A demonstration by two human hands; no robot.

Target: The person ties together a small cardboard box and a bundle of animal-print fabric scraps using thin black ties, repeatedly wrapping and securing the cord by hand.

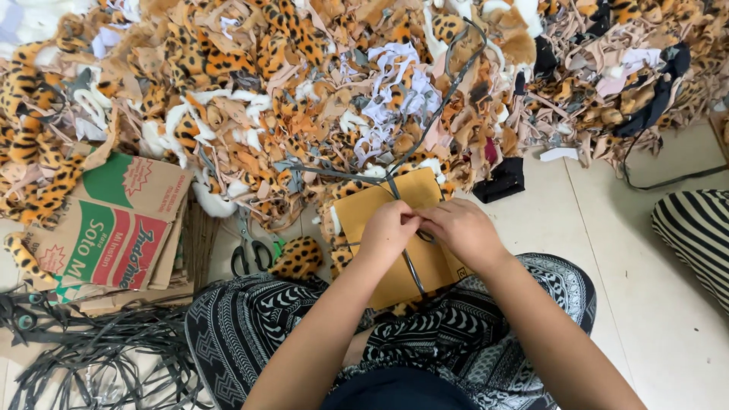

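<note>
Patterned trousers [250, 326], near. Left hand [389, 229] and right hand [459, 228]: both pinched on grey strap [414, 267] crossing tan bundle [391, 205], centre. Scissors [250, 254], left. Leopard-print scrap heap [304, 91], far.

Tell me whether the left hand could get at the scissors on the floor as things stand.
Probably yes. The scissors lie uncovered on the floor just beyond the left knee, with nothing on top of them. But the left hand is busy on the grey strap at the yellow card bundle and would have to let go.
</note>
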